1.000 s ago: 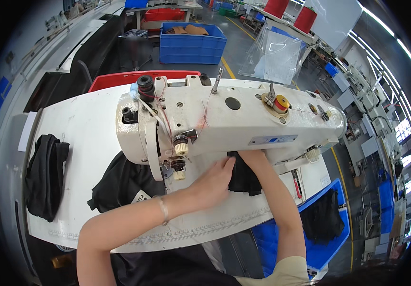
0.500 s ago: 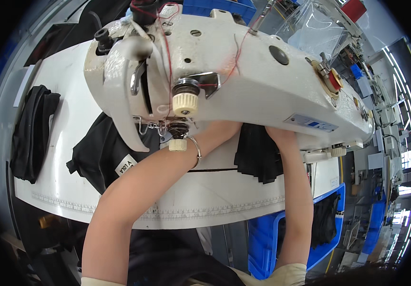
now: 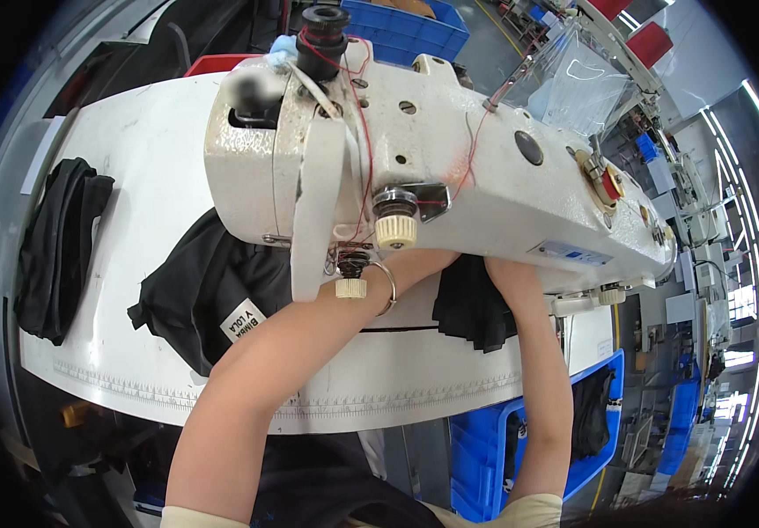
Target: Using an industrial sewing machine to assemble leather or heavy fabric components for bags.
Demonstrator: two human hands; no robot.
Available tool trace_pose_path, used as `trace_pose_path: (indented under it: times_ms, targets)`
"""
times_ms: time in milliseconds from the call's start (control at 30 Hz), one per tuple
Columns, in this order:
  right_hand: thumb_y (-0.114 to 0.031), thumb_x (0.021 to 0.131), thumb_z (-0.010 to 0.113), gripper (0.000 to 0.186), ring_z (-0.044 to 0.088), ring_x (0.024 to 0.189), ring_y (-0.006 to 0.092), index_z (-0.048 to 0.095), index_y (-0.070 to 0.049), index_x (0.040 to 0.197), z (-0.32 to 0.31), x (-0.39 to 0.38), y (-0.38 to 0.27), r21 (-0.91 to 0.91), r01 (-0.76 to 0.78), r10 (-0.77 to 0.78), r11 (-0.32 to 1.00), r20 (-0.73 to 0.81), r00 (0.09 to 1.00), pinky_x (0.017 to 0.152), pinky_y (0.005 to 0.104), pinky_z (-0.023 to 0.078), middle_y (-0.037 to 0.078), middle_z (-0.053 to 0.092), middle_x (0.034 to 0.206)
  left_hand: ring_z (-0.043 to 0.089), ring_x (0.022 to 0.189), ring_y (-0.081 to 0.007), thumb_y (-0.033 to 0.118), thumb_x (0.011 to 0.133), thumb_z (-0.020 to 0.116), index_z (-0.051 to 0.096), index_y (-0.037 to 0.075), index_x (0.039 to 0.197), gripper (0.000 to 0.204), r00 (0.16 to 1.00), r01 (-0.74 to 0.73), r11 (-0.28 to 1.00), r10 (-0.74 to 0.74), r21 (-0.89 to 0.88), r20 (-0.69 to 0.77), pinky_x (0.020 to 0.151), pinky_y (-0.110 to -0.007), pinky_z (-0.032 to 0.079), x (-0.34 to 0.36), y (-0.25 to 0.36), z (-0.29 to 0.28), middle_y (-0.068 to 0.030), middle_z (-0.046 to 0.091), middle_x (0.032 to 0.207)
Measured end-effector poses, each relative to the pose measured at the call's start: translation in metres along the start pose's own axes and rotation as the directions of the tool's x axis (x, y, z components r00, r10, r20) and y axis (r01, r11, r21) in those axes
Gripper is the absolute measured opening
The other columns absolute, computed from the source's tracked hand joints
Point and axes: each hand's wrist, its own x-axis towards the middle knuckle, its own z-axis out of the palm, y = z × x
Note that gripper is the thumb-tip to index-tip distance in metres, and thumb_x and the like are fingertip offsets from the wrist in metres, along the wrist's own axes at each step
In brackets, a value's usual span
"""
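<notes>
Fingers hidden behind machine (image 3: 463,180), lettered white label (image 3: 243,321)

Lettered label (image 3: 243,320) on cloth (image 3: 187,290), machine plate (image 3: 571,253) unclear

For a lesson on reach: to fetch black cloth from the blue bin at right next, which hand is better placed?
Probably the right hand: its forearm crosses that blue bin in this view. The left hand lies farther away, mostly behind the sewing machine.

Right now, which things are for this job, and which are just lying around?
Seemingly in use: sewing machine; black cloth beside the right hand; labelled cloth at the machine's left end.

Seemingly lying about: folded black cloth; far blue bin.
</notes>
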Motion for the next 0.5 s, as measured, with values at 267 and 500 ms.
trace_pose_path:
  times_ms: [267, 500]
  targets:
    - [-0.009, 0.084, 0.052, 0.022, 0.054, 0.101, 0.0401, 0.058, 0.005, 0.101, -0.002, 0.001, -0.018, 0.034, -0.011, 0.012, 0.999, -0.023, 1.000, 0.088, 0.0483, 0.040, 0.024, 0.059, 0.102, 0.053, 0.107, -0.0329, 0.019, 0.092, 0.045, 0.059, -0.001, 0.107, 0.029, 1.000, 0.001, 1.000, -0.001, -0.004, 0.030, 0.092, -0.043, 0.041, 0.006, 0.002, 0.007, -0.0196, 0.059, 0.113]
    - [-0.013, 0.084, 0.054, 0.036, 0.050, 0.111, 0.0404, 0.057, 0.002, 0.116, 0.012, 0.005, -0.024, -0.127, -0.252, 0.257, 0.959, 0.022, 0.966, 0.093, 0.0494, 0.038, 0.023, 0.054, 0.117, 0.054, 0.106, -0.0330, 0.017, 0.091, 0.045, 0.059, -0.002, 0.105, 0.027, 0.998, -0.003, 1.000, 0.003, -0.002, 0.059, 0.092, -0.044, 0.040, 0.013, 0.005, 0.005, -0.0199, 0.059, 0.111]
